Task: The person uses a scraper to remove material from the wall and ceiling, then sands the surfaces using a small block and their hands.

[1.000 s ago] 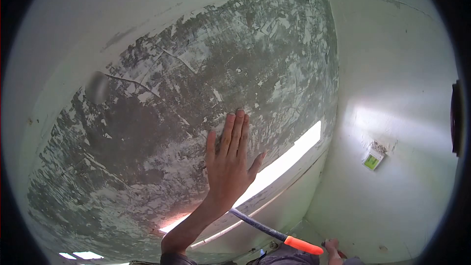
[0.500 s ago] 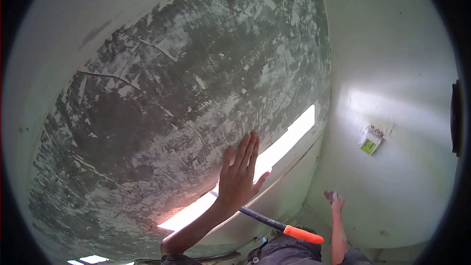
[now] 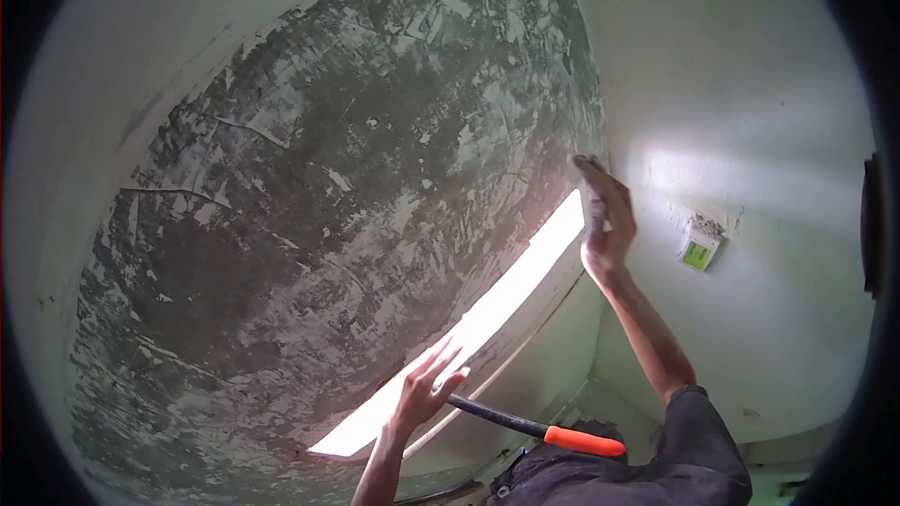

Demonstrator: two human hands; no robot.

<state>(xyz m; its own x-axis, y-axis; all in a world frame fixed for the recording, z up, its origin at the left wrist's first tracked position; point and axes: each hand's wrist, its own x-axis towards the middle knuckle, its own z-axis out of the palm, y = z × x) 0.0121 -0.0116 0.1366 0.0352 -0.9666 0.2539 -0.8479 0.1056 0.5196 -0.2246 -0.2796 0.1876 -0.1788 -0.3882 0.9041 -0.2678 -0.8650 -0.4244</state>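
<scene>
My left hand (image 3: 424,392) is raised in front of the bright strip opening (image 3: 497,314), its fingers spread and nothing held. Up at the right, my right hand (image 3: 607,215) is beside the strip's upper end, near the corner of the patchy grey wall (image 3: 347,150). Its fingers look extended, slightly curved and smudged with pale dust, with no object visible in it. A dark rod with an orange grip (image 3: 586,441) lies across in front of my dark shirt, its far end close to my left hand.
A small white box with a green face (image 3: 697,254) is fixed to the pale right wall (image 3: 778,131), with chipped plaster above it. A dark object (image 3: 873,225) stands at the far right edge. A pale ledge (image 3: 525,356) runs below the bright strip.
My right hand has risen from low at the right to the upper end of the strip. My left hand has moved down and slightly left. The view has shifted a little.
</scene>
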